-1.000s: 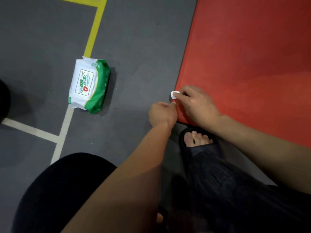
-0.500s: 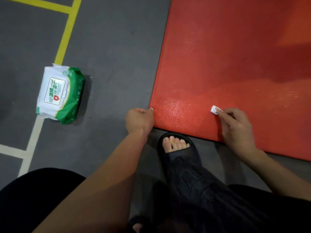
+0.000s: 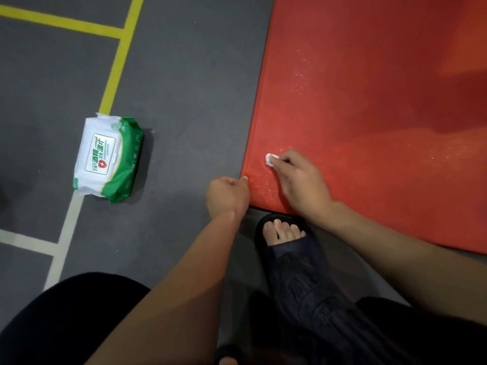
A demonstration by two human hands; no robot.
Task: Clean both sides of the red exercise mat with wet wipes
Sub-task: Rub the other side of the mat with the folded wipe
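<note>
The red exercise mat (image 3: 369, 106) lies flat on the grey floor and fills the right half of the view. My right hand (image 3: 300, 180) pinches a small white wet wipe (image 3: 271, 158) and presses it on the mat near its near left corner, where the surface glistens wet. My left hand (image 3: 228, 196) grips the mat's left edge at that corner, fingers curled, thumb on top. A white and green pack of wet wipes (image 3: 108, 158) lies on the floor to the left, apart from both hands.
Yellow (image 3: 118, 61) and white lines (image 3: 66, 233) mark the grey floor on the left. My foot in a black sandal (image 3: 284, 233) sits just below the mat's near edge, between my arms. My dark-clad knees fill the bottom of the view.
My right hand with the wipe slid right across the mat, then came back left toward the corner. My left hand kept hold of the mat's corner edge.
</note>
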